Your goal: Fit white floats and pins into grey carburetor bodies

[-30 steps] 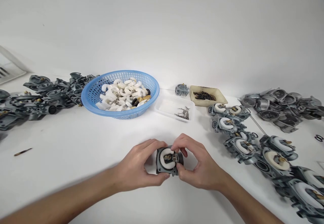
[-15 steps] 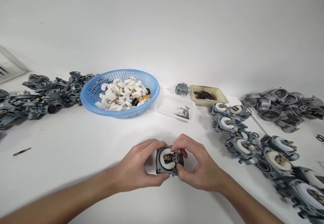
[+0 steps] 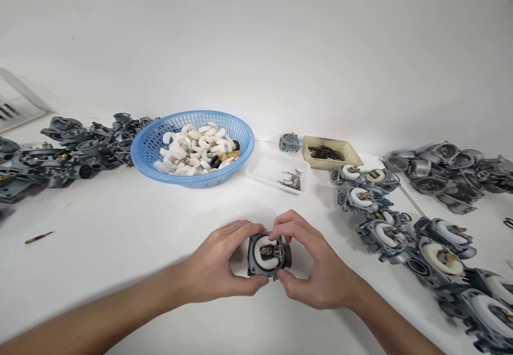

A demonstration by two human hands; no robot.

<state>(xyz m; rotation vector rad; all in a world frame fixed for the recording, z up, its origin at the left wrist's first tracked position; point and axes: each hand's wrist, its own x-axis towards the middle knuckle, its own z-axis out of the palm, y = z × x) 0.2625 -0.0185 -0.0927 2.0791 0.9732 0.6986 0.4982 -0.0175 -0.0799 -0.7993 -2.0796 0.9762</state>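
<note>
Near the front of the white table, a grey metal carburetor body point(image 3: 252, 263) lies with its open bowl side up. Inside its round rim sits a white C-shaped float point(image 3: 259, 253), with brass jets showing in the middle. My left hand point(image 3: 216, 264) grips the carburetor from the left, fingers at the far corner and thumb at the near edge. From the right, my right hand point(image 3: 312, 264) holds it too: the index fingertip rests at the float's far end, and the thumb presses the near right edge.
Beyond stands a blue basket point(image 3: 138, 165) of white floats. Right of it are a clear tray point(image 3: 260, 167) of small pins and a cream box point(image 3: 352, 158) of black rings. Carburetors with floats point(image 3: 388, 234) line the right; metal bowls point(image 3: 430, 186) and carburetor bodies point(image 3: 88, 149) are heaped either side.
My right thumb has shifted down from beside the float hinge to the carburetor's near edge. The index finger has moved slightly left onto the float's end. My left hand keeps its grip.
</note>
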